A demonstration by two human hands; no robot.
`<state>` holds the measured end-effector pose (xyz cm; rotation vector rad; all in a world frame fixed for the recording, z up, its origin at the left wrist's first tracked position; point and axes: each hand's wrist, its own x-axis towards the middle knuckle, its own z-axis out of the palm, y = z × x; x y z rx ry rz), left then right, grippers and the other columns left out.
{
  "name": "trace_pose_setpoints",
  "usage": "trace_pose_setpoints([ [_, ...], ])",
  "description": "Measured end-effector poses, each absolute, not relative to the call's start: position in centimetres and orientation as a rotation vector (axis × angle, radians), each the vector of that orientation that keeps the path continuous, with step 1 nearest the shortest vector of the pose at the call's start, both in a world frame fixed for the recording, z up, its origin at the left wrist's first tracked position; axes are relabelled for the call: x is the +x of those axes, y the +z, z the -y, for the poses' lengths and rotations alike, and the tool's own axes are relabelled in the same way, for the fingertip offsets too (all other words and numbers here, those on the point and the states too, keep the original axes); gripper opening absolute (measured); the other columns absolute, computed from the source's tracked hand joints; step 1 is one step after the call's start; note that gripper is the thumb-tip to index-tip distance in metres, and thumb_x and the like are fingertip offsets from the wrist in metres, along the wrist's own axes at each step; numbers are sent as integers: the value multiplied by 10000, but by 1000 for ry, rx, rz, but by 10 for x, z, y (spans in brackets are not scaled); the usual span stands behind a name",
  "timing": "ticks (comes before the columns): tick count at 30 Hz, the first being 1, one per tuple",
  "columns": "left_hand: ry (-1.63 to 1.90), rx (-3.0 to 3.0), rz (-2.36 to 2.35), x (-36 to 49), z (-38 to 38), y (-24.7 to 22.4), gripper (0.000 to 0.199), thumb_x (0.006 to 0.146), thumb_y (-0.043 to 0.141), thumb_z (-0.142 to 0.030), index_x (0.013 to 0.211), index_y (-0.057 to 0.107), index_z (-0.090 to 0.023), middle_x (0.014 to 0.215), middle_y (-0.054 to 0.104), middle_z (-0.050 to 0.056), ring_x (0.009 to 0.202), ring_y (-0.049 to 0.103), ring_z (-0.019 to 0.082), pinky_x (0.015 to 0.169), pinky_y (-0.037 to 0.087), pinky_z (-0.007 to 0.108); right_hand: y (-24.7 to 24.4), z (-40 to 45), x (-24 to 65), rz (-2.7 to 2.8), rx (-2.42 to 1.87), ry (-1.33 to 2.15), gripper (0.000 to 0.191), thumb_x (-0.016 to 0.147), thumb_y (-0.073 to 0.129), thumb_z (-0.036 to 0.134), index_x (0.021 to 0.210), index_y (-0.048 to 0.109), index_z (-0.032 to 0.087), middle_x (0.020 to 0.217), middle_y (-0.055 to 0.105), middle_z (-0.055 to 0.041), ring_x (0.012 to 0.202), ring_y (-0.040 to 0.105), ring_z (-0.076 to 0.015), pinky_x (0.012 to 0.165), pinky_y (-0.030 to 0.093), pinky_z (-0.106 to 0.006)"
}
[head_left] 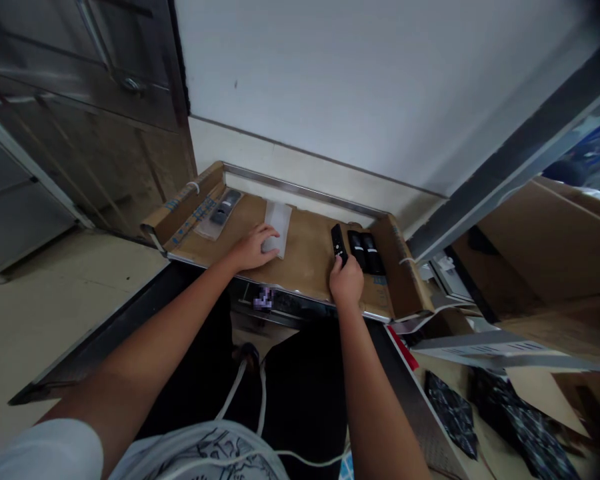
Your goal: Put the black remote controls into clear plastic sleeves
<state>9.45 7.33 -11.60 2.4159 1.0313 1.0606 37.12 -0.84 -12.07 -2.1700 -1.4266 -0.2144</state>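
Now the right hand (pixel 347 281) grips a remote (pixel 337 240), pointing roughly twelve o'clock, perhaps keeping its face visible. Apart, the left hand (pixel 255 249) touches a white sleeve (pixel 279 219), grip unclear.

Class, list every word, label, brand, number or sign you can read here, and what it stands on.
None can be read.
Blue print on the cardboard lining: too blurred.
White marks on the remote in the right hand: too small.
White labels on the two black objects beside it: too small.
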Motion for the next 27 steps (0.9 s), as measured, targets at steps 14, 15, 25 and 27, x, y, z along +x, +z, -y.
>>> trace_pose_setpoints([
  [14,960,2432,-982,94,-79,-126,242,848,659,-300,1080,679,-233,1195,606,75,1144,593,249,1058,464,425,-116,14,373,1276,-2111,-149,433,998,434,354,1236,656,68,1097,736,-234,931,701,-323,807,451,-367],
  [15,949,2431,-984,94,-79,-126,220,865,637,-293,1073,683,-237,1181,613,71,1129,599,243,1045,468,422,-117,14,373,1274,-2097,-155,440,995,433,361,1235,658,68,1096,736,-234,931,702,-325,809,452,-369],
  [25,876,2511,-991,93,-78,-124,169,891,645,-329,1012,724,-243,1094,674,65,1087,608,251,1012,458,427,-119,13,381,1117,-2009,-87,494,965,445,429,1246,663,87,997,761,-197,959,699,-338,814,459,-369],
  [27,873,2515,-972,93,-78,-125,170,918,616,-328,1003,734,-240,1078,680,65,1073,613,245,998,464,422,-120,14,381,1111,-2000,-79,503,964,444,434,1252,659,81,994,760,-199,964,697,-336,818,460,-369],
])
